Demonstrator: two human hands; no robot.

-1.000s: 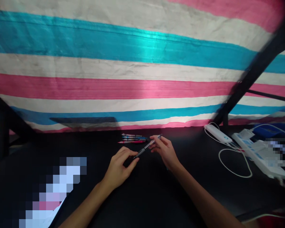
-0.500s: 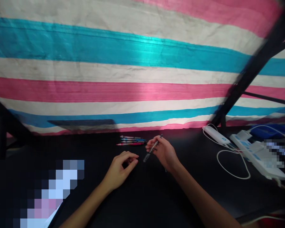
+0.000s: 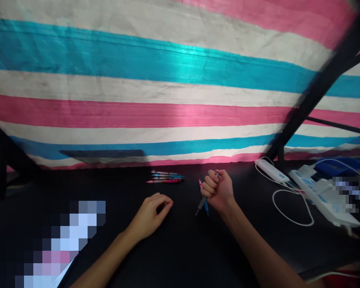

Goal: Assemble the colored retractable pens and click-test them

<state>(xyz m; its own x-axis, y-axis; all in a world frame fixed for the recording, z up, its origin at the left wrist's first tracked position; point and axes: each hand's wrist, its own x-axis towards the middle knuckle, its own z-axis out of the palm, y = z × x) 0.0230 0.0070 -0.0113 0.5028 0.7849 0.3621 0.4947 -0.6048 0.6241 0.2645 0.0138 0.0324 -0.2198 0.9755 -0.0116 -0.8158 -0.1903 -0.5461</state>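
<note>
My right hand (image 3: pixel 220 190) is closed in a fist around a pen (image 3: pixel 201 205) with a dark grey grip. The pen slants, its tip pointing down toward me and its other end showing by my thumb. Under and beside this fist lie a pink pen end (image 3: pixel 200 183) and a blue pen end (image 3: pixel 206 209); the hand hides whether they belong to one pen or two. My left hand (image 3: pixel 151 214) rests on the dark table, thumb and forefinger tips together, with nothing visible in them. Just beyond it lies a group of several pens (image 3: pixel 166 176), a pink one (image 3: pixel 163 181) nearest me.
To the right, a white power strip (image 3: pixel 324 200), a white device (image 3: pixel 270 171) and looping white cables (image 3: pixel 294 224) occupy the table (image 3: pixel 180 256). A blurred-out bright item lies at left. Striped sheeting (image 3: pixel 138 114) hangs behind, with a black frame bar (image 3: pixel 312 100) at right.
My right hand has moved right and turned from a loose finger hold into a fist around the pen, exposing pink and blue pen ends on the table. The left thumb and forefinger have closed together.
</note>
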